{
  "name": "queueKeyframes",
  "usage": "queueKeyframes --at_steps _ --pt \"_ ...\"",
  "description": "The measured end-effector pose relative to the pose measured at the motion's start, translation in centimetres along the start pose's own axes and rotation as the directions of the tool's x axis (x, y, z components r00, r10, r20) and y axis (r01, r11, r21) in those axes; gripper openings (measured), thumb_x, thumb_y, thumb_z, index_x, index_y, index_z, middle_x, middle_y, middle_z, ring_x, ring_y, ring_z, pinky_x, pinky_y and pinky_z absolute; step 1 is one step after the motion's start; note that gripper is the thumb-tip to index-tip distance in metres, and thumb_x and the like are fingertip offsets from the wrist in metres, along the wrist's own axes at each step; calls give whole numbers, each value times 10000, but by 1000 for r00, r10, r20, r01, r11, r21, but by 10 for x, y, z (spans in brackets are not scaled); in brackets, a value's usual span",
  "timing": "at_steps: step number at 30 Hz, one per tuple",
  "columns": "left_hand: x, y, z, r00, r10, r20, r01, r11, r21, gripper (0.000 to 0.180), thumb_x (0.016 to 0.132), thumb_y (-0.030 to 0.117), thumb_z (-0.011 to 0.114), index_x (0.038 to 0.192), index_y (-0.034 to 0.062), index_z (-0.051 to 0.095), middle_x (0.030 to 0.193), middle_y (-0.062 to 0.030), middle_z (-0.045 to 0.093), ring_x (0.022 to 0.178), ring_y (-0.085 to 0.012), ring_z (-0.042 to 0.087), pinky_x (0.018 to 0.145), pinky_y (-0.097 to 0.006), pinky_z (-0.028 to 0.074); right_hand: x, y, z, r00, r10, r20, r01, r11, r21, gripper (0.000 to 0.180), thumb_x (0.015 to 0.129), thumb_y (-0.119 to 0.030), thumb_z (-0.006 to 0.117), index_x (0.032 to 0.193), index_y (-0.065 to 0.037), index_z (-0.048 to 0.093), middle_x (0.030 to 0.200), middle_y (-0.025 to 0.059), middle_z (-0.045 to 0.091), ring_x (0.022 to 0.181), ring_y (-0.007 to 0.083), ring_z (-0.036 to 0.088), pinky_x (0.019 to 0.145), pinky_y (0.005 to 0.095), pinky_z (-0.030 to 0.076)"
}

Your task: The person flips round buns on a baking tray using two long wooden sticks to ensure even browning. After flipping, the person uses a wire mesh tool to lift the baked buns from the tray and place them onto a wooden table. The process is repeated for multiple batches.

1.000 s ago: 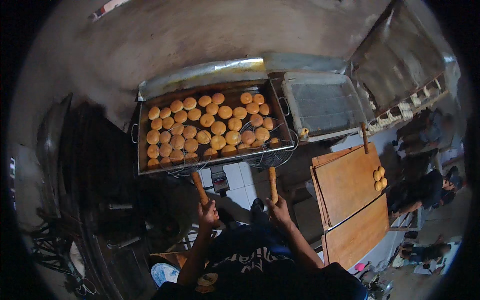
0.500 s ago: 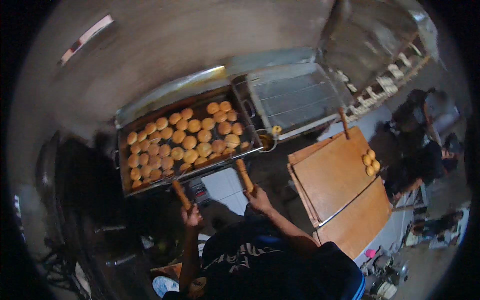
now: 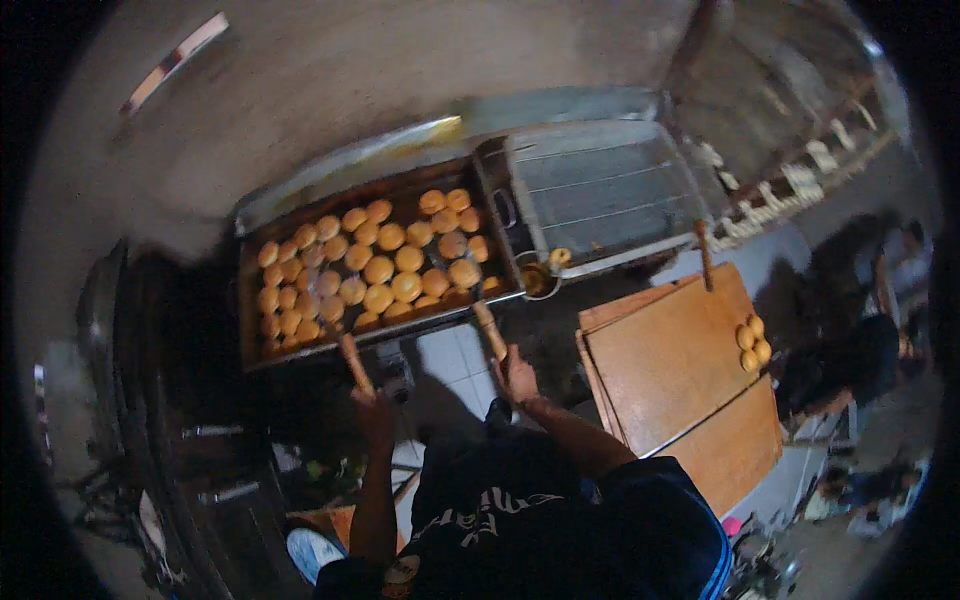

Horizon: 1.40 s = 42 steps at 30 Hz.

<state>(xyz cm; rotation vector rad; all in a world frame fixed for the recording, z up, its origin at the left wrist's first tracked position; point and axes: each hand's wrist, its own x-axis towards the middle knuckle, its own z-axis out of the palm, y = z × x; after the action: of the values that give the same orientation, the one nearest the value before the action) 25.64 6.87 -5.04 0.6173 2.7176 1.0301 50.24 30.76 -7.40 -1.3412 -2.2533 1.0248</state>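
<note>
A big rectangular frying tray (image 3: 250, 345) holds several round golden buns (image 3: 378, 268) in rows. My left hand (image 3: 374, 403) grips a wooden stick (image 3: 352, 362) whose far end reaches the tray's near edge. My right hand (image 3: 519, 378) grips a second wooden stick (image 3: 489, 328) that points into the tray's near right corner. Both forearms stretch forward from my dark shirt.
A metal draining rack (image 3: 600, 190) adjoins the tray on the right, with a small bowl (image 3: 540, 281) at its corner. Stacked wooden boards (image 3: 670, 370) at right carry three buns (image 3: 751, 340). People sit at far right (image 3: 860, 350). Dark equipment stands at left.
The view has swung, so tray and boards now sit lower right. Both hands keep hold of their sticks at the tray's near edge.
</note>
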Motion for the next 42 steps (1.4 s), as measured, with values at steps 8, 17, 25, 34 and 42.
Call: queueKeyframes --at_steps 8,17,25,34,42 --pt "-6 13 0 983 -102 -150 114 991 77 427 1006 292 540 1304 3 444 1128 -303 619 1033 -463 636 825 -524 503 15 -15 15 1000 -15 24 15 1000 11 384 992 -336 614 1099 -33 405 795 334 634 753 551 618 613 619 479" --pt "-1 14 4 963 -92 -254 106 993 43 383 1027 294 499 1209 -42 517 1036 -288 627 928 -480 627 754 -525 505 19 5 36 999 -41 -27 43 996 73 375 990 -321 623 1100 -43 397 753 320 621 719 540 618 592 603 476" --pt "-17 27 -3 958 -18 -285 23 1000 11 379 1016 281 533 1229 -32 513 1010 -278 636 933 -497 627 766 -519 498 25 6 46 1000 -1 -8 1 1000 7 371 985 -325 629 1108 -57 404 722 300 624 664 528 616 567 613 466" --pt "-24 52 -24 952 -70 -298 96 993 71 464 981 295 606 1299 -13 466 1088 -292 647 984 -489 646 803 -525 514 24 26 75 976 -101 -194 94 995 -42 421 949 -379 681 1111 -86 427 644 240 606 587 485 621 487 552 466" --pt "-30 13 -43 927 15 -376 14 997 75 641 937 324 670 1388 -28 382 1164 -291 632 1049 -462 641 863 -502 520 24 11 81 986 -17 -165 35 994 104 429 919 -360 718 1091 -93 430 653 232 611 621 490 630 508 559 472"
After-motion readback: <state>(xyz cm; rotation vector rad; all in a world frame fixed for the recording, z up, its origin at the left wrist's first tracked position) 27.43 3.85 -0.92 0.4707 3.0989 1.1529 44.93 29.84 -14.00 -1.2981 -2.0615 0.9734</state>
